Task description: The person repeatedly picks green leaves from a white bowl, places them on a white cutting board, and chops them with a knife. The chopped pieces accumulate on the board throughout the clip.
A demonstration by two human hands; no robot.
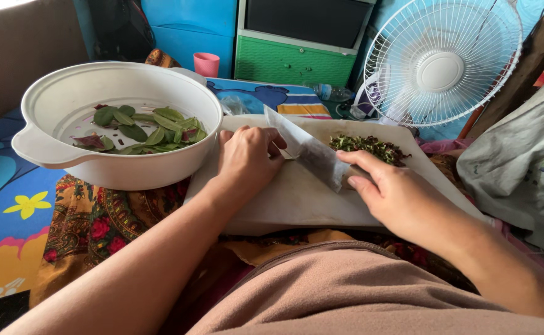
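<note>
Floor-level setup on patterned cloths, white fan (440, 62) behind, pale cutting board (296, 198) across the lap. Right hand (402, 195) is clamped on the handle of a knife (309, 152), blade angled toward the far left. Left hand (247, 158) is curled on the board, fingers together, just beside the blade. Chopped greens (368, 147) sit at the board's far edge: light, limp, likely clingy; best gathered by pinching. White colander bowl (120, 124) holds whole leaves.

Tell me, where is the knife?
The knife is over the middle of the cutting board, held in the right hand, between the left hand and the chopped leaves.
</note>
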